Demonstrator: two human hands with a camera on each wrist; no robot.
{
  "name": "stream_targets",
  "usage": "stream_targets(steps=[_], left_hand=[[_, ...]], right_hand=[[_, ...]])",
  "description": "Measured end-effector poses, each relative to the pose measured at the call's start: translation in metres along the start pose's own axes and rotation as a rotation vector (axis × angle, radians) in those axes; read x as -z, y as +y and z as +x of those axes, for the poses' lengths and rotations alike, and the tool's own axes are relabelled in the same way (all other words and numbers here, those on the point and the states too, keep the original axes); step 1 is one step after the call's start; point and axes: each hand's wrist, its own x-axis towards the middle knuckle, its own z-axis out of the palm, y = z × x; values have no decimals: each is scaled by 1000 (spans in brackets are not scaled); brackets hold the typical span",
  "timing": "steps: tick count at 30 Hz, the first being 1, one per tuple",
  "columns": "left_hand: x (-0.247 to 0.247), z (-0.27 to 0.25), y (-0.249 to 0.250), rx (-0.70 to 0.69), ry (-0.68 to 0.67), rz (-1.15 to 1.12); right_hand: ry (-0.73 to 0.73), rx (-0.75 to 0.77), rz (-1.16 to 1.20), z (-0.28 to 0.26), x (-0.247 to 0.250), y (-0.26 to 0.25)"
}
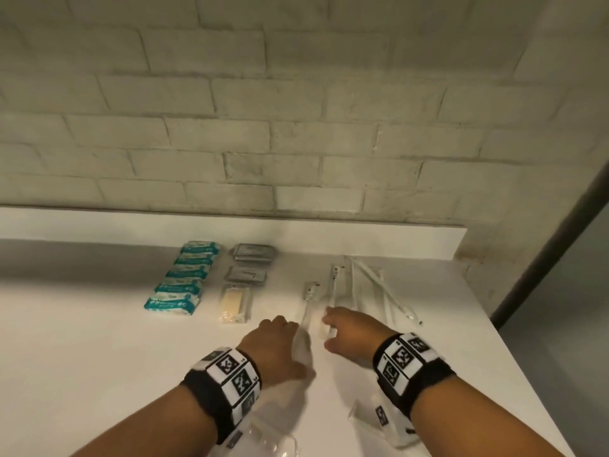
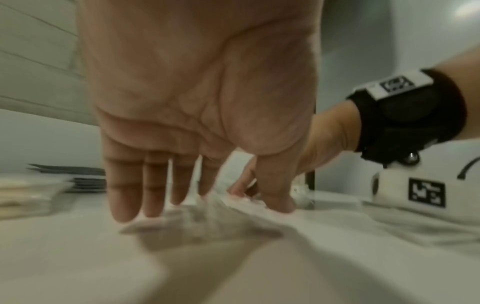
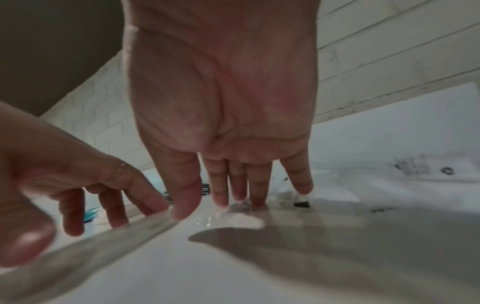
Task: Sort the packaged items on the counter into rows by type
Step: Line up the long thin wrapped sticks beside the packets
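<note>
On the white counter (image 1: 99, 341), two clear-wrapped toothbrushes lie side by side, pointing away from me. My left hand (image 1: 280, 334) holds the near end of the left toothbrush pack (image 1: 309, 298) between thumb and fingers; the crinkled wrap (image 2: 210, 209) rises between them. My right hand (image 1: 342, 328) has straight fingers whose tips (image 3: 221, 197) press the near end of the right toothbrush pack (image 1: 333, 285). A column of several teal-and-white packets (image 1: 184, 282) lies at the left, with two grey packets (image 1: 252, 253) and a beige item in clear wrap (image 1: 234, 301) beside it.
More long clear-wrapped items (image 1: 379, 288) lie loosely crossed to the right of the toothbrushes. A raised white ledge (image 1: 230, 225) and a brick wall (image 1: 296, 127) close the back. The counter's right edge (image 1: 527, 357) runs diagonally towards me.
</note>
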Motion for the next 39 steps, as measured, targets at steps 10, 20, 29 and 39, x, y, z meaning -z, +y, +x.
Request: stream_targets(steps=[10, 20, 29, 39], left_hand=[[-2, 22, 21, 175, 130, 37], [2, 28, -4, 385, 6, -692], [11, 8, 34, -37, -54, 58], [7, 10, 31, -76, -43, 257]], right_hand=[[-117, -36, -161, -42, -15, 8], [-106, -53, -186, -38, -20, 12], [-7, -54, -289, -31, -20, -1], [224, -469, 80, 11, -20, -4]])
